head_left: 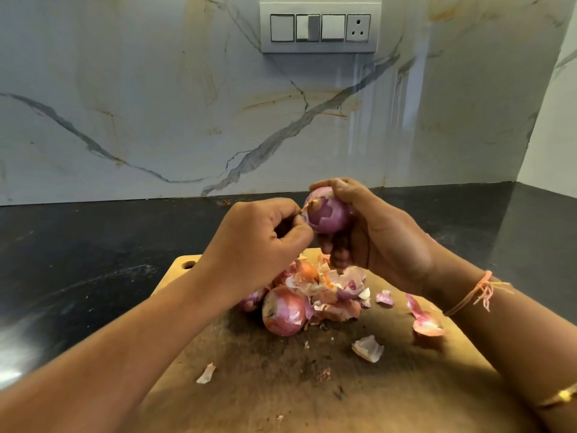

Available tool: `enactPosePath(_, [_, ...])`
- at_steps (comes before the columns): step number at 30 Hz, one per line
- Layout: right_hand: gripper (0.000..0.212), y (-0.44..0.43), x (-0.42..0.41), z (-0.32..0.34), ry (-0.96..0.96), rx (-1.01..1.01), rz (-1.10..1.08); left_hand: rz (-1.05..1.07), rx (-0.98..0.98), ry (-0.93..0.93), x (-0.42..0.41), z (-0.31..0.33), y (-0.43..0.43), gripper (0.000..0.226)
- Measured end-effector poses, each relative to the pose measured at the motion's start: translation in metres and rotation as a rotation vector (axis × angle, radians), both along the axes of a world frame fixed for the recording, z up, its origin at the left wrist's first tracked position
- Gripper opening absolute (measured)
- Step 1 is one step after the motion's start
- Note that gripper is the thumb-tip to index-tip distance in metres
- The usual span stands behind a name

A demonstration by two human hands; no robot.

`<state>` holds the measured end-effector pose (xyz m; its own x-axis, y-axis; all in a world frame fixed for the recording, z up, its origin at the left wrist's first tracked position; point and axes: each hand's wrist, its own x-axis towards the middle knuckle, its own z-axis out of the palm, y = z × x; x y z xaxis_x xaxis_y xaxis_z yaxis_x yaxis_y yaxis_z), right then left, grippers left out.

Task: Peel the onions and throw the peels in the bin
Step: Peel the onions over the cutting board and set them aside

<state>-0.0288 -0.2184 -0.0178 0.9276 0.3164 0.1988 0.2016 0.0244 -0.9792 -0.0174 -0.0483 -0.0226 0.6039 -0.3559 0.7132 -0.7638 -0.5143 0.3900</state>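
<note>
Holding a glossy purple onion (pixel 327 215), partly stripped, above the board (pixel 312 385), the right hand (pixel 381 242) curls round it. The left hand (pixel 265 239) pinches a peel strip (pixel 307 210) at its tip. At least two other onions (pixel 284 310) lie below by a peel pile (pixel 331 292); four scraps (pixel 367 348) lie apart.

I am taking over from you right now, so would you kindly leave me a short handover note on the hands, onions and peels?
Right hand grips the held onion above the board.
Left hand pinches its skin at the tip.
On the board: an unpeeled onion, more onions partly hidden, and a pile of peels with loose scraps around.
Done: held onion partly peeled.
Left: finish it, peel the rest, bin all peels. No bin is in view.
</note>
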Motion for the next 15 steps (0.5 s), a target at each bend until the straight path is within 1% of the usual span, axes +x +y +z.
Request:
enactPosePath(4, [0.058,0.0022,-0.0008,-0.0016,-0.068,-0.132,-0.088,-0.018,0.001,0.017,-0.0027,-0.0004,-0.0025,0.027])
enactPosePath(8, [0.043,0.0014,-0.0013,-0.0005,-0.009,-0.136,-0.133,-0.028,0.021,-0.005,-0.0029,0.0005,-0.0019,0.027])
enactPosePath(12, [0.038,0.0001,-0.0038,0.0019,0.043,-0.168,-0.134,-0.021,0.074,-0.059,-0.0059,0.0021,-0.0031,0.028])
enactPosePath(15, [0.037,-0.0024,-0.0059,0.0047,0.080,-0.118,-0.111,0.052,0.071,-0.047,-0.0007,0.0020,0.0021,0.024])
